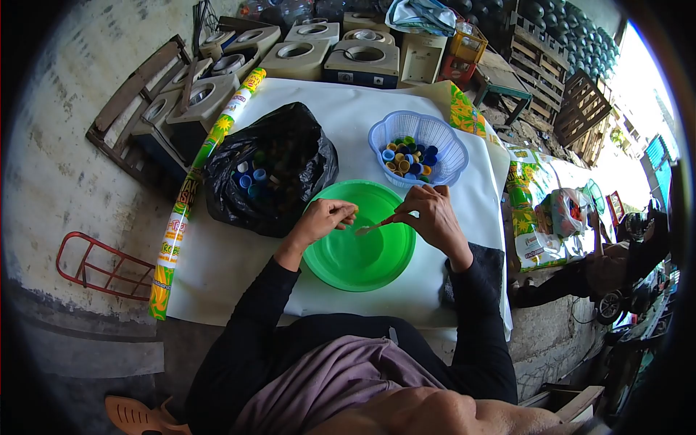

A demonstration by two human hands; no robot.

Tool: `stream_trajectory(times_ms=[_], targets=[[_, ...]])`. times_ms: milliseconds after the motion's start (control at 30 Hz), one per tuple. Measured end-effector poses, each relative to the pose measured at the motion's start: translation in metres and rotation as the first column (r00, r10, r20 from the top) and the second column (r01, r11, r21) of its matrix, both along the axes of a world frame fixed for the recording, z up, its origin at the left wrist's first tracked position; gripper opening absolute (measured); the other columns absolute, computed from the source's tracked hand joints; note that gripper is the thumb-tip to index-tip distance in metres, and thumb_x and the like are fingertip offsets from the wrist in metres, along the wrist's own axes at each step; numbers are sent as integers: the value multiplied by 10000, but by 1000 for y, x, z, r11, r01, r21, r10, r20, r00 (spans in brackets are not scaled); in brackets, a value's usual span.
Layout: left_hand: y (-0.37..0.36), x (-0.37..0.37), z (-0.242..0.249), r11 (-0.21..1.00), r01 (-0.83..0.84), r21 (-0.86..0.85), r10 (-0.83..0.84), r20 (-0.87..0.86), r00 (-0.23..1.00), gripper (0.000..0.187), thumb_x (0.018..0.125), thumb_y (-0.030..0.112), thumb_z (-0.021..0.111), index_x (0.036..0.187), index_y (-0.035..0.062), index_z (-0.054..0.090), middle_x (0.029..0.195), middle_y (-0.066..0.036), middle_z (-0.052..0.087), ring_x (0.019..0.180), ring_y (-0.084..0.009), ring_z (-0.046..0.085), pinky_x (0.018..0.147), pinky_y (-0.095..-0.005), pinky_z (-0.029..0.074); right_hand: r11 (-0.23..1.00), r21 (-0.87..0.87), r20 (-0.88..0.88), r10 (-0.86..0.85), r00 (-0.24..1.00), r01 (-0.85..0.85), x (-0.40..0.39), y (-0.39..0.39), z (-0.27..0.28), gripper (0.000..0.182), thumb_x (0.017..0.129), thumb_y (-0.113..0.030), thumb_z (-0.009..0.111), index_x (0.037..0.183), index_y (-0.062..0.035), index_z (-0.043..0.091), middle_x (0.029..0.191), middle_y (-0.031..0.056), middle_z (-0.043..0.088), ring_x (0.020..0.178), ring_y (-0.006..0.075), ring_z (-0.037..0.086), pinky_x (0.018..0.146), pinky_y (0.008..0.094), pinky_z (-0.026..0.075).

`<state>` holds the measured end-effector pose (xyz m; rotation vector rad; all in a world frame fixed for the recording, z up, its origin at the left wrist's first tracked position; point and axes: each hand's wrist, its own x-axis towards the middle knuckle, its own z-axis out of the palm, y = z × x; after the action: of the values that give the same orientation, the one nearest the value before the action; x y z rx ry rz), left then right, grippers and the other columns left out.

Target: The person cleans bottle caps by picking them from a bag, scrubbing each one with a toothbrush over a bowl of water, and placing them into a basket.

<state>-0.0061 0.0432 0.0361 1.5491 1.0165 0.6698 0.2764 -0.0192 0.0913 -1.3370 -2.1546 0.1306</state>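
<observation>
My right hand [435, 219] is closed on a small brush [387, 220] with a red handle. Its pale tip points left, over the round green basin [359, 281]. At the basin's left rim, my left hand [326, 220] has its fingers pinched together; what is between them, if anything, is too small to make out. A black plastic bag [301, 123] lies wide at the mouth to the left, with blue and other bottle caps [250, 176] inside. Behind the basin stands a light-blue plastic basket [451, 138] holding several bottle caps [406, 161] of mixed colours.
A dark cloth [487, 274] lies by my right forearm on the white-covered table [217, 279]. A long printed roll [190, 196] runs along the table's left edge. Stove-like units [362, 61] line the back. Another person [573, 275] is at the right, near a second table.
</observation>
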Motion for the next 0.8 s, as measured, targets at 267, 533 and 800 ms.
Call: stream_trajectory(times_ms=[267, 533, 800], targets=[[-15, -2, 14, 874, 55, 483, 49, -200, 979, 309, 892, 76, 816, 1173, -26, 738, 1017, -137, 759, 915, -197, 763, 770, -316, 624, 997, 12, -100, -74, 992, 75, 1, 8, -12, 136, 849, -286, 826, 868, -153, 809, 872, -13, 662, 917, 198, 640, 894, 382, 364], [-1, -4, 24, 751, 325, 574, 25, -518, 855, 272, 824, 83, 819, 1069, -4, 742, 1020, -139, 700, 931, -340, 716, 836, -409, 575, 998, -28, 46, -58, 997, 59, 15, 4, -11, 178, 831, -315, 836, 850, -141, 808, 831, 0, 637, 919, 206, 632, 948, 408, 364], [92, 88, 44, 534, 161, 830, -22, -177, 984, 345, 825, 65, 796, 1157, -1, 730, 1107, -158, 685, 1048, -348, 694, 941, -419, 554, 997, -73, 15, -31, 999, 32, 12, 6, -10, 224, 812, -360, 849, 865, -145, 813, 838, 0, 640, 924, 202, 633, 971, 390, 358]])
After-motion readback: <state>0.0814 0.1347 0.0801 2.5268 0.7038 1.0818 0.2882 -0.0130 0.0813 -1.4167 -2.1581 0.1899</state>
